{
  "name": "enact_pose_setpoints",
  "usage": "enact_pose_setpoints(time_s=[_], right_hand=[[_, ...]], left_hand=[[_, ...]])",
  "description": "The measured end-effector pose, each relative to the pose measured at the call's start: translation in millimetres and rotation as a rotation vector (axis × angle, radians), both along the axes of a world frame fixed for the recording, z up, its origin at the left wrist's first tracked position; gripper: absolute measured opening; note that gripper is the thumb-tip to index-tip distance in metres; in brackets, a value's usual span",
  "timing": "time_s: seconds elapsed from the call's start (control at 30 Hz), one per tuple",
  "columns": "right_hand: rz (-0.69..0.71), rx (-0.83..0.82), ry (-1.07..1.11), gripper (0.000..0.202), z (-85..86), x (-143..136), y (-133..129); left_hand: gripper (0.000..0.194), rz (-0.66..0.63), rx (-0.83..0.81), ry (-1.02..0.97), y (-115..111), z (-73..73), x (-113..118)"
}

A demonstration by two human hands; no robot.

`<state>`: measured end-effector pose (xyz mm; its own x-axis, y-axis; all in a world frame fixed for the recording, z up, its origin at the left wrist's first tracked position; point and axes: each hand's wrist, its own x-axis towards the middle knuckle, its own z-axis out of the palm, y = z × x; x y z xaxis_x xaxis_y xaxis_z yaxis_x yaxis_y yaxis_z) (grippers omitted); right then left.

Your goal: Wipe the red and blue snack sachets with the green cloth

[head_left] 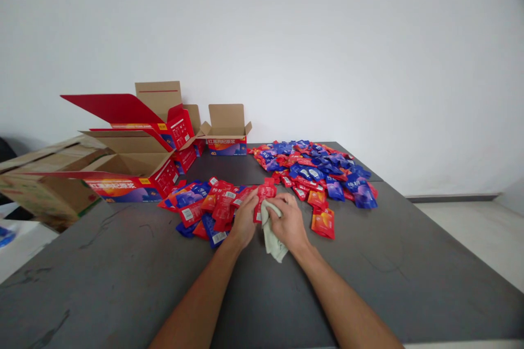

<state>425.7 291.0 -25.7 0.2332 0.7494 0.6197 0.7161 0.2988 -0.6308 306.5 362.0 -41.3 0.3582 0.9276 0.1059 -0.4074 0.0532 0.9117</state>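
Observation:
My left hand (pixel 244 222) grips a red pouch (pixel 266 192) by its left side, above the middle of the table. Bunched in my right hand (pixel 290 223) is a pale green cloth (pixel 273 242), pressed against the lower right of that pouch; its loose end hangs down towards the tabletop. Just left of my left hand lies a smaller heap of red and blue pouches (pixel 223 207), some with barcodes facing up. Beyond my right hand spreads a larger pile of red and blue pouches (pixel 307 166). A single orange-red pouch (pixel 323 223) lies at that pile's near edge.
Open printed cartons (pixel 126 188) stand at the left of the dark grey table (pixel 135 283), flaps raised. Another open carton (pixel 227 145) sits at the back. Brown cardboard boxes (pixel 49 191) are beyond the left edge. A white wall (pixel 286 54) rises behind.

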Motion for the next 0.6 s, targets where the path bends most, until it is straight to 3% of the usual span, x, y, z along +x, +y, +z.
enact_pose_setpoints(time_s=[0.13, 0.27, 0.4, 0.6], right_hand=[[-0.146, 0.045, 0.057, 0.025, 4.4, 14.2, 0.4], [-0.214, 0.075, 0.073, 0.027, 7.4, 24.6, 1.2], [-0.107, 0.064, 0.032, 0.026, 4.4, 20.5, 1.4], [0.141, -0.034, -0.043, 0.026, 0.7, -3.3, -1.0]], left_hand=[[0.04, -0.173, -0.135, -0.11, -6.6, 6.5, 1.5], [0.043, -0.269, -0.147, -0.105, -12.6, 11.2, 3.4], [0.045, -0.276, -0.116, -0.091, -12.0, 8.9, 2.5], [0.039, -0.08, 0.002, 0.057, 0.9, 0.2, -4.2]])
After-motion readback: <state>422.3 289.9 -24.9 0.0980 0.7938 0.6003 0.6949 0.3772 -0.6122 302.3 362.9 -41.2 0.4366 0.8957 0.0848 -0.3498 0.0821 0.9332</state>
